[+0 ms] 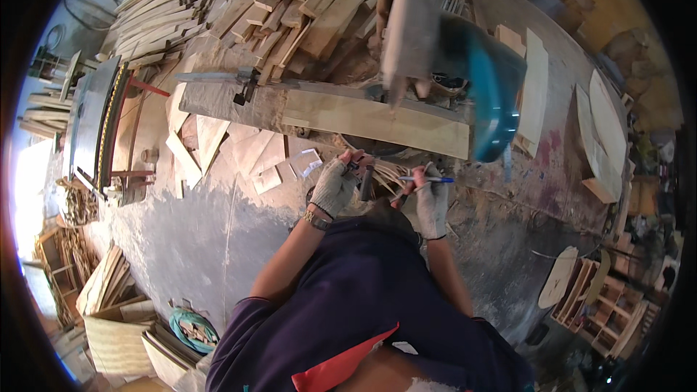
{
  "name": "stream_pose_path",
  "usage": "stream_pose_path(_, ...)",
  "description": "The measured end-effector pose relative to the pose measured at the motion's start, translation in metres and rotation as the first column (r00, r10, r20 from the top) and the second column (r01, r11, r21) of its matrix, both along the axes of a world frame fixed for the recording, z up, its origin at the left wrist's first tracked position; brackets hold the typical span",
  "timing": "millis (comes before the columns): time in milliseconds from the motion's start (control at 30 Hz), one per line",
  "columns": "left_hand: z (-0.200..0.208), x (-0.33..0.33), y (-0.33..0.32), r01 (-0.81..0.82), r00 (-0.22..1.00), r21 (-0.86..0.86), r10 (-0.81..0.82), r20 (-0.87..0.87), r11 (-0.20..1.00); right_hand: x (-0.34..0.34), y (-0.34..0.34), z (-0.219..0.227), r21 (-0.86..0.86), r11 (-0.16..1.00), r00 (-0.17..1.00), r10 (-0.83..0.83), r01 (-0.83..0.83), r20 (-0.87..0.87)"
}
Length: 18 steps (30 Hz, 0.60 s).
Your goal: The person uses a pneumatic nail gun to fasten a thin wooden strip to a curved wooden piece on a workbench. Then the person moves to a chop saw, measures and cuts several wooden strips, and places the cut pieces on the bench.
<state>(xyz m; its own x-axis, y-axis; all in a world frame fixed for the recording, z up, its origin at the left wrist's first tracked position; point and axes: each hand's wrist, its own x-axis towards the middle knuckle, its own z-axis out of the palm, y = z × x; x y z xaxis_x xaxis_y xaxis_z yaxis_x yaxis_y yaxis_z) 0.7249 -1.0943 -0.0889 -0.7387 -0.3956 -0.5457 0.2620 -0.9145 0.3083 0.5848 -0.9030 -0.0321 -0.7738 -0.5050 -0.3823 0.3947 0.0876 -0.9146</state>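
Note:
My left hand (332,187), in a pale knitted glove with bare fingertips, is closed at the near side of the bench. Its fingers hold a small dark thing whose kind I cannot make out, beside a dark upright rod (367,183). A similar glove covers my right hand (432,199), which grips a blue pen (427,179) lying sideways across its fingers. Beyond both hands a long pale board (377,122) lies along the saw's fence. Above its right part stands a power saw with a teal housing (497,94), blurred.
Stacked timber (305,0) fills the back of the bench. Thin offcuts (254,152) lie on the floor left of my hands. Curved pale panels (602,131) rest at the right, near a wooden compartment rack (606,305). A black-topped machine (94,120) stands at the left.

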Motion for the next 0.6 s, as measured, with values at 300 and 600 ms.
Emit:
stream_pose_path(300,0.027,0.080,-0.073,0.083,0.996,0.177,-0.078,-0.033,0.981,0.140,-0.117,0.049,0.101,0.995,0.964,0.035,-0.009,-0.263)
stream_pose_path(600,0.051,0.119,-0.100,0.055,0.997,0.187,-0.044,-0.067,0.981,0.191,-0.157,0.050,0.172,0.985,0.860,0.114,-0.031,-0.498)
